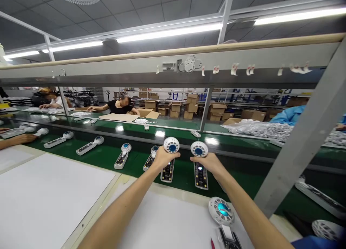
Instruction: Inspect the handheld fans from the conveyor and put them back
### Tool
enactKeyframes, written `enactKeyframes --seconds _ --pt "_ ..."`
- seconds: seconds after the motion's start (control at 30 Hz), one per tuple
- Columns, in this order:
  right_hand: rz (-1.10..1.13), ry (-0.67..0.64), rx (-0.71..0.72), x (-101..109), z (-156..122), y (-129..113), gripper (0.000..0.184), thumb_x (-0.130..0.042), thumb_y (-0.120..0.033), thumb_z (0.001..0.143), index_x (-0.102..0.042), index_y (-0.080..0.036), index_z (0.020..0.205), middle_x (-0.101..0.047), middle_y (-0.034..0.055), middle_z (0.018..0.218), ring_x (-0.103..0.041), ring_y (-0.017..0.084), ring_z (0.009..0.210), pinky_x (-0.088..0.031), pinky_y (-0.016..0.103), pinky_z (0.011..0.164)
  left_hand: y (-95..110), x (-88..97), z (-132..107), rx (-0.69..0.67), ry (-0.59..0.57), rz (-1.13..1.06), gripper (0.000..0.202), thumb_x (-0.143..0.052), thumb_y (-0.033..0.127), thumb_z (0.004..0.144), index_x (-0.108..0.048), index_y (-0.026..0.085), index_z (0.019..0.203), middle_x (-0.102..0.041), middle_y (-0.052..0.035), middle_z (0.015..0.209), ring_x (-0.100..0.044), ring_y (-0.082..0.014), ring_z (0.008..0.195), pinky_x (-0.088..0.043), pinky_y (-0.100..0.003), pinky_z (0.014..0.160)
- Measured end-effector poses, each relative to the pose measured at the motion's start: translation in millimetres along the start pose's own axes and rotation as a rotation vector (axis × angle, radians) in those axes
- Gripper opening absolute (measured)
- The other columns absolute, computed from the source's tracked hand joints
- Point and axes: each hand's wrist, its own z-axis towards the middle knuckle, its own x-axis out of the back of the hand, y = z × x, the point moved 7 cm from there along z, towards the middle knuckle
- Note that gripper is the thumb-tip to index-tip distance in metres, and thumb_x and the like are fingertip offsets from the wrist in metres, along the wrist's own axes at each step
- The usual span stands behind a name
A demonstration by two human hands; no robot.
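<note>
My left hand (161, 158) is closed round the neck of a white handheld fan (171, 145), its round vented head up and its open handle showing a circuit board. Beside it, my right hand (211, 162) grips a second handheld fan (199, 149) the same way, with a small light glowing on its board. Both fans are over the green conveyor belt (137, 171). Below my right forearm, a third fan (221, 210) with a lit blue centre lies on the white work surface (167, 220), its handle partly cut off by the frame.
Several more open-handled fans (123, 156) lie along the belt to the left. A grey slanted post (302, 122) stands close on the right. A shelf beam (108, 70) crosses above the belt. Across the line a person (123, 106) sits near cardboard (119, 117). A red pen (212, 243) lies near me.
</note>
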Motion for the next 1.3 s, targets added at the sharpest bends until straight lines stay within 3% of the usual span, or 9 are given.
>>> enactKeyframes --seconds 0.13,0.3,0.43,0.53,0.67,0.8,0.93,1.1,1.3 --pt "-0.324 -0.230 -0.134 -28 13 48 0.026 -0.069 -0.037 0.092 -0.069 -0.012 0.085 -0.070 0.0038 0.084 -0.069 0.020 0.084 -0.055 0.037 0.081 -55 -22.4 6 0.108 -0.002 0.198 0.033 -0.072 0.037 0.087 -0.066 0.013 0.108 -0.070 -0.0077 0.104 -0.067 -0.0213 0.096 -0.055 -0.040 0.087" --pt "-0.624 -0.314 -0.195 -20 23 64 0.023 -0.066 -0.035 0.096 -0.067 -0.013 0.103 -0.068 0.0065 0.105 -0.066 0.021 0.100 -0.054 0.042 0.091 -86 -14.6 2 0.161 0.026 0.513 0.033 -0.065 0.041 0.092 -0.065 0.013 0.111 -0.063 -0.0107 0.122 -0.057 -0.0269 0.120 -0.044 -0.052 0.105" --pt "-0.757 -0.253 -0.247 0 26 67 0.032 -0.061 -0.038 0.098 -0.063 -0.015 0.120 -0.060 0.0111 0.130 -0.058 0.026 0.119 -0.048 0.049 0.101 -91 12.2 1 0.147 0.084 0.690 0.036 -0.061 0.041 0.094 -0.063 0.015 0.120 -0.051 -0.0117 0.143 -0.041 -0.0315 0.137 -0.031 -0.058 0.114" --pt "-0.793 -0.311 -0.368 0 20 83 0.032 -0.064 -0.037 0.096 -0.064 -0.014 0.119 -0.062 0.0110 0.126 -0.062 0.025 0.113 -0.051 0.047 0.097 -103 44.9 4 0.260 0.136 0.765 0.045 -0.063 0.037 0.093 -0.055 0.018 0.134 -0.043 -0.0126 0.150 -0.038 -0.0339 0.139 -0.030 -0.061 0.114" --pt "-0.724 -0.374 -0.424 -16 12 99 0.027 -0.066 -0.033 0.095 -0.065 -0.014 0.114 -0.066 0.0086 0.117 -0.065 0.022 0.105 -0.055 0.042 0.091 -124 84.4 8 0.495 0.101 0.716 0.042 -0.064 0.034 0.093 -0.057 0.016 0.131 -0.054 -0.0127 0.137 -0.054 -0.0292 0.124 -0.046 -0.054 0.104" --pt "-0.607 -0.291 -0.436 -17 12 101 0.025 -0.068 -0.030 0.094 -0.065 -0.013 0.113 -0.065 0.0087 0.118 -0.065 0.022 0.104 -0.056 0.041 0.089 -125 97.7 10 0.613 0.002 0.458 0.032 -0.064 0.034 0.094 -0.062 0.014 0.118 -0.065 -0.0084 0.115 -0.065 -0.0213 0.100 -0.057 -0.040 0.085" --pt "-0.376 -0.125 -0.399 -1 19 80 0.027 -0.069 -0.025 0.093 -0.063 -0.014 0.116 -0.061 0.0100 0.124 -0.063 0.023 0.107 -0.056 0.042 0.089 -89 84.8 13 0.521 -0.042 0.067 0.026 -0.062 0.032 0.096 -0.062 0.013 0.114 -0.065 -0.0054 0.100 -0.065 -0.0142 0.080 -0.058 -0.030 0.069" --pt "0.189 -0.084 -0.250 7 17 19 0.030 -0.068 -0.028 0.093 -0.055 -0.014 0.116 -0.067 0.0046 0.100 -0.068 0.015 0.080 -0.060 0.030 0.070 5 59.3 12 0.235 -0.038 -0.448 0.023 -0.063 0.029 0.092 -0.053 0.017 0.109 -0.063 -0.0007 0.088 -0.061 -0.0107 0.062 -0.056 -0.027 0.059" --pt "0.652 -0.124 -0.103 20 -14 -56 0.016 -0.045 -0.016 0.091 -0.052 -0.016 0.105 -0.071 0.0069 0.099 -0.070 0.013 0.072 -0.062 0.027 0.067 99 33.7 -21 0.034 -0.125 -0.790 0.033 -0.056 0.013 0.079 -0.051 0.018 0.111 -0.068 -0.0069 0.100 -0.069 -0.0154 0.072 -0.059 -0.030 0.064"
